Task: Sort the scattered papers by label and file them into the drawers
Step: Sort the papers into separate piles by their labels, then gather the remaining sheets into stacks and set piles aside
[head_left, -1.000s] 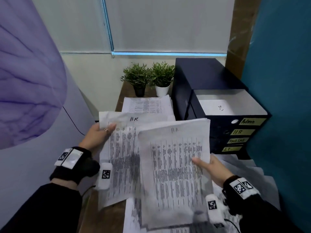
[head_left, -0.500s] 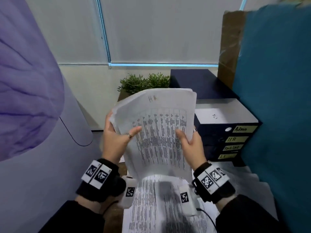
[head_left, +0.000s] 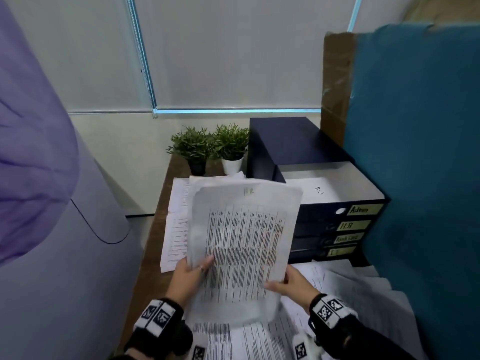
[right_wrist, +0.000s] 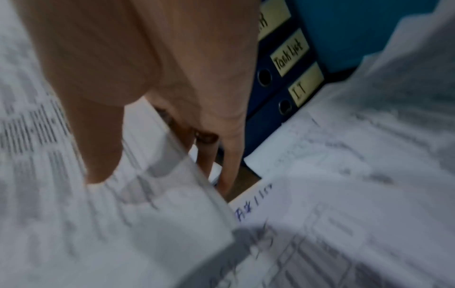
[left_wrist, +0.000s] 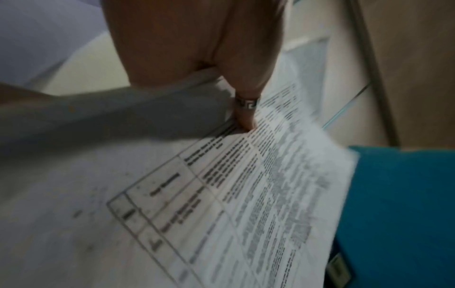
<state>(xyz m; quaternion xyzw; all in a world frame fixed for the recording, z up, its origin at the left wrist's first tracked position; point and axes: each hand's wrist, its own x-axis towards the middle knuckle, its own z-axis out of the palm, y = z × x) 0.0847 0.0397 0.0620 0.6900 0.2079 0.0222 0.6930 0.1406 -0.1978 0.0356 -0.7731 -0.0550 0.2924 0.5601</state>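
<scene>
Your left hand (head_left: 191, 272) and right hand (head_left: 291, 283) pinch the paper sheaf (head_left: 241, 242), drawer unit (head_left: 335, 224) at two o'clock.

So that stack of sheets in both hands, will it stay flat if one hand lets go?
Probably not. The stack of sheets looks thin and already bows at its top edge, though the left hand and right hand pinch its bottom corners. Held by one corner it would likely droop, and loose sheets may fan apart.

Four yellow drawer labels (head_left: 357, 231) on the dark drawer unit (head_left: 324, 224) read, top to bottom: "Admin", "H.R", "Task List", "I.T".
</scene>
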